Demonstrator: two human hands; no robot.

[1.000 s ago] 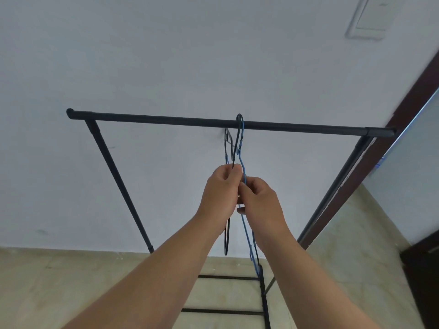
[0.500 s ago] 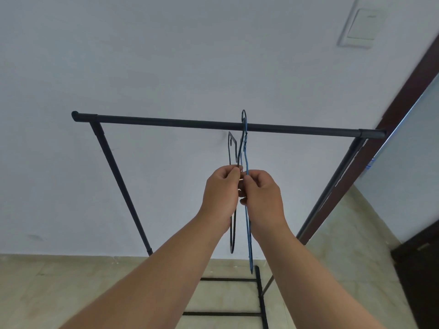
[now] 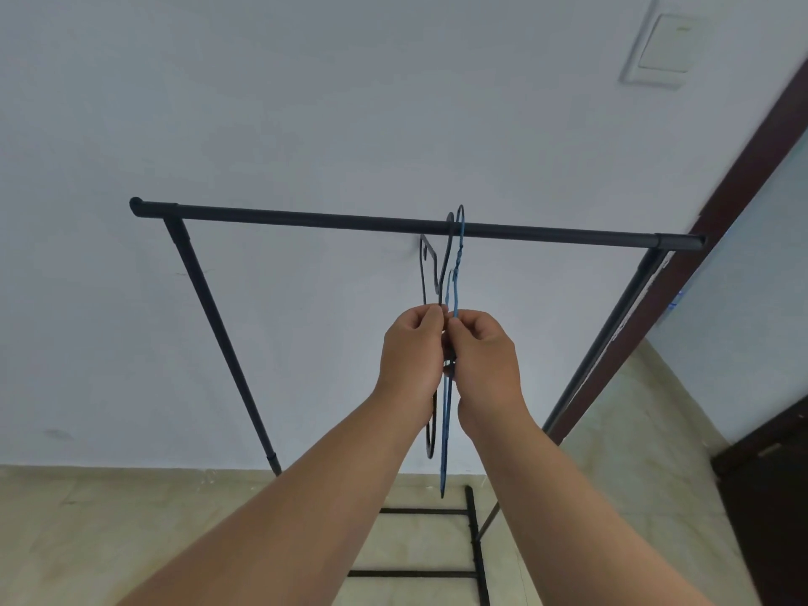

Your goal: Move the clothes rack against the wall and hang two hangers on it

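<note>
Two thin wire hangers hooked on the black tube rack by the plain wall.

The left hand [image 3: 413, 349] pinches the black hanger [image 3: 430, 273]; the right hand [image 3: 485, 356] pinches the blue hanger [image 3: 452, 295]. Both hooks sit over the rack [image 3: 306, 219] rail, right of middle. A blank switch plate [image 3: 662, 45] sits at 1 o'clock.

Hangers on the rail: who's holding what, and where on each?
Left hand pinches the black hanger and right hand the blue hanger, both partway down the wire frames below the hooks, which sit over the rail.
</note>
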